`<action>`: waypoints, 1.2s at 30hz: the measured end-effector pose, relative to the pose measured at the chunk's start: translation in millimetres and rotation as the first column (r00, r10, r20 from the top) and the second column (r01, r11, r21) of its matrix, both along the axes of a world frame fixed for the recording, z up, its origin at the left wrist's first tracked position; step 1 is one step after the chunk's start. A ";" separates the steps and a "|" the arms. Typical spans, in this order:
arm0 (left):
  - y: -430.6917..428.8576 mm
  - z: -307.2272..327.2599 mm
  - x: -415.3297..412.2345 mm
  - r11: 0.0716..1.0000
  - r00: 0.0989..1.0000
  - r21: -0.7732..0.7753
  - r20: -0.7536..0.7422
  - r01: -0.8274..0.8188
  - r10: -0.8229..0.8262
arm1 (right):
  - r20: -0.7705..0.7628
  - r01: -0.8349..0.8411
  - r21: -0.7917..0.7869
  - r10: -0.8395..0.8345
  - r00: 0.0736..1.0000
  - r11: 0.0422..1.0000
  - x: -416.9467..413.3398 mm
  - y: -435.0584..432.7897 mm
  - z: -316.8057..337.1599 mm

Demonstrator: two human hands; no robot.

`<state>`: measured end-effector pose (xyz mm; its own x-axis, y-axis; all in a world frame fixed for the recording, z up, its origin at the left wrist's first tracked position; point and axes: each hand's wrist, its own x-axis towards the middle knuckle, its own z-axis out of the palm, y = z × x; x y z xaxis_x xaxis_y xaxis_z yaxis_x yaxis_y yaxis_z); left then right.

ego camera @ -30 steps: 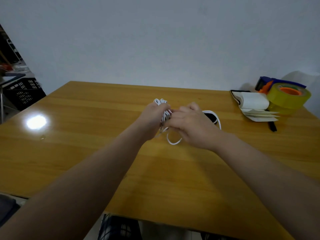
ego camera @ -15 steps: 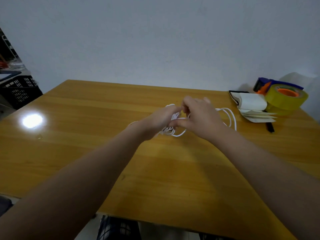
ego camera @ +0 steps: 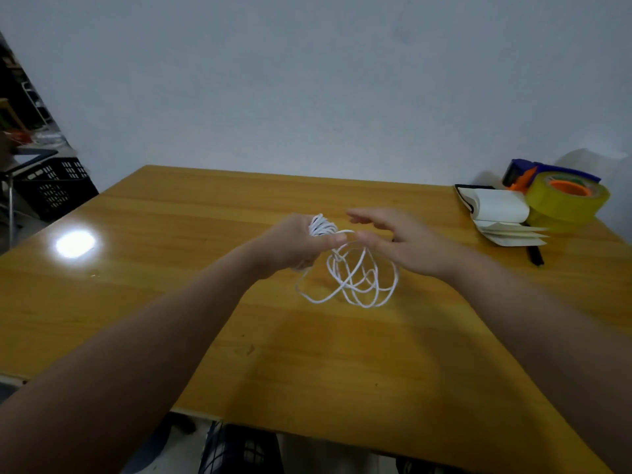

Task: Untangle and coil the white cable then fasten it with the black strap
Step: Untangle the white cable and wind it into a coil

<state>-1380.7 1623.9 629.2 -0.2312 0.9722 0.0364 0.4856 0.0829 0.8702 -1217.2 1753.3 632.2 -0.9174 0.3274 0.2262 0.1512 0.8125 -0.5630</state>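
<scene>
The thin white cable point(ego camera: 355, 282) hangs in loose tangled loops between my hands, above the middle of the wooden table point(ego camera: 171, 268). My left hand point(ego camera: 294, 242) is closed around a bunch of its coils, which stick out above the fist. My right hand point(ego camera: 407, 244) is just to the right with fingers spread; its thumb tip touches a strand near my left thumb. I cannot see the black strap.
At the table's far right lie an open notebook point(ego camera: 496, 213), a yellow tape roll in a blue and orange dispenser point(ego camera: 564, 196) and a black pen point(ego camera: 535, 256). A black crate point(ego camera: 54, 189) stands beyond the left edge. A wall rises behind.
The cable's loops have dropped loose and now hang below my hands. My right hand has opened its fingers and shifted right; my left hand keeps its bunch.
</scene>
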 end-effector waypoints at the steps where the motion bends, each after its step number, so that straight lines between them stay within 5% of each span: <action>1: 1.0 -1.6 3.6 1.000 1.000 0.020 -0.003 -0.006 0.006 | -0.009 -0.012 -0.087 0.011 1.000 0.996 -6.1 -6.5 -2.3; 4: 4.7 -8.9 10.7 0.994 0.998 0.096 0.040 -0.059 0.055 | -0.075 0.028 -0.286 -0.051 0.996 0.958 -17.5 -20.8 -4.1; 9: 5.1 -10.0 14.3 0.973 0.981 0.145 0.097 -0.178 0.165 | -0.077 0.294 -0.243 -0.321 0.944 0.924 -24.1 -14.3 -8.8; 11: 3.3 -5.5 15.4 0.971 0.980 0.150 0.094 -0.186 0.173 | -0.053 0.376 -0.372 -0.424 0.904 0.849 -21.7 -4.4 -9.8; 14: -5.8 2.6 0.6 0.913 0.940 0.239 0.172 -0.331 0.295 | 0.033 0.578 -0.537 -0.669 0.742 0.614 0.6 27.5 -17.2; 17: -16.3 6.7 -27.2 0.796 0.848 0.328 0.349 -0.509 0.399 | 0.179 0.672 -0.392 -0.664 0.726 0.628 32.7 45.9 -32.0; 20: -12.7 0.4 -25.8 0.819 0.850 0.296 0.365 -0.492 0.379 | 0.289 0.633 -0.193 -0.573 0.767 0.750 28.8 40.5 -42.7; 23: 0.0 -2.9 -7.6 0.863 0.885 0.269 0.320 -0.428 0.339 | 0.093 0.564 -0.084 -0.557 0.825 0.822 8.6 20.8 -32.0; 26: 7.2 -4.2 4.5 0.900 0.906 0.258 0.333 -0.353 0.260 | -0.212 0.258 -0.370 -0.351 0.912 0.893 -4.6 -17.8 -5.9; 29: 8.1 -3.2 12.4 0.921 0.916 0.249 0.345 -0.300 0.206 | -0.119 0.052 -0.498 -0.127 0.985 0.866 -15.5 -40.0 -1.6; 36: 0.9 -1.1 26.4 0.989 0.634 0.061 0.773 -0.132 0.037 | -0.279 0.029 -0.719 -0.327 0.903 0.694 -19.6 -26.3 3.5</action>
<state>-1354.3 1624.9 628.1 -0.3026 0.9483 -0.0959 -0.3667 -0.0229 0.9301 -1236.8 1726.9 635.7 -0.7217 0.6724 0.1644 -0.0809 0.1539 -0.9848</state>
